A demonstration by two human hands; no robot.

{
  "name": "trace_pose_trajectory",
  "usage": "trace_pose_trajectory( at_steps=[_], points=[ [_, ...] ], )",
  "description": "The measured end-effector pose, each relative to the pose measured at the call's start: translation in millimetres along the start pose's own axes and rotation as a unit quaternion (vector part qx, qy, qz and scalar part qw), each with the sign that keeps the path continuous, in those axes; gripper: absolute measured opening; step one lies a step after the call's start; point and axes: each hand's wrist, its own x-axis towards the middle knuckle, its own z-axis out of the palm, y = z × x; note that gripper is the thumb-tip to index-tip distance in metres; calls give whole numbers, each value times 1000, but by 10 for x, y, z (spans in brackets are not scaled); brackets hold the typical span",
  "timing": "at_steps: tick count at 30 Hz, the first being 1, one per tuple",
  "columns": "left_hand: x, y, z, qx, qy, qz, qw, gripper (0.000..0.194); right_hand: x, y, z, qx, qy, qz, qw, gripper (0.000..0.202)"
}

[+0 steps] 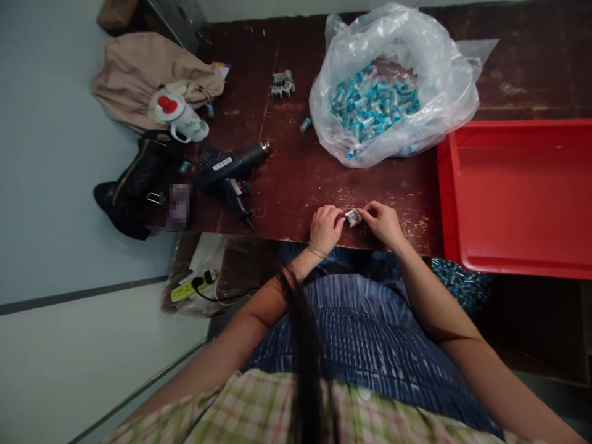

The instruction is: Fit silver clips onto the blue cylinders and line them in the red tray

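Near the front edge of the table, a small whitish, box-like piece (353, 217) with coloured marks lies between my two hands; its exact kind is too small to make out. My right hand (382, 224) pinches its right side between thumb and fingertips. At its left side are the curled fingertips of my left hand (325, 228), closed against the edge. Further back on the table sits a cluster of similar small pieces (282, 84). A large clear plastic bag (444, 92) stands open, holding many small clear tubes with blue ends (370, 108). One loose tube (304, 124) lies beside it.
A red tray (522, 197) is on the right. To the left lie a dark heat gun (231, 166), a lidded mug (187, 123), a beige cloth bag (139, 74) and a black bag (134, 185). Below are a green power strip (194, 287) and more blue tubes (462, 287).
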Motion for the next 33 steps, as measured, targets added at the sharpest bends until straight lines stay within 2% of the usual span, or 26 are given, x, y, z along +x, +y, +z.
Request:
trace_pose_trajectory(
  at_steps=[4,9,14,18,21,24,26,29,31,33],
  points=[
    [-60,16,0,-12,-8,-3,1000,12,-8,-25,58,-1,-14,-15,1000,29],
    [-44,-22,104,-2,-15,3,1000,13,24,-17,147,-23,-10,5,1000,31],
    [12,-25,79,-17,-6,-7,1000,20,6,21,101,83,13,5,996,47],
    [13,56,14,-124,25,-4,992,18,-90,-77,65,154,20,9,988,49],
    [30,111,6,-233,12,-15,972,7,-178,-224,72,197,5,-5,980,45],
    [75,106,-23,-281,-9,-43,959,25,-241,-342,67,216,-15,-26,976,41],
    [104,70,-72,-298,-17,-48,953,24,-233,-384,48,208,-35,-50,976,37],
    [129,-4,-166,-345,-23,-80,935,17,-37,-430,-16,169,-49,-100,979,40],
    [137,-45,-220,-375,-24,-123,919,16,283,-485,-97,153,-14,-123,981,41],
    [139,-70,-260,-391,-25,-156,907,17,746,-562,-220,135,53,-132,981,38]
  ],
)
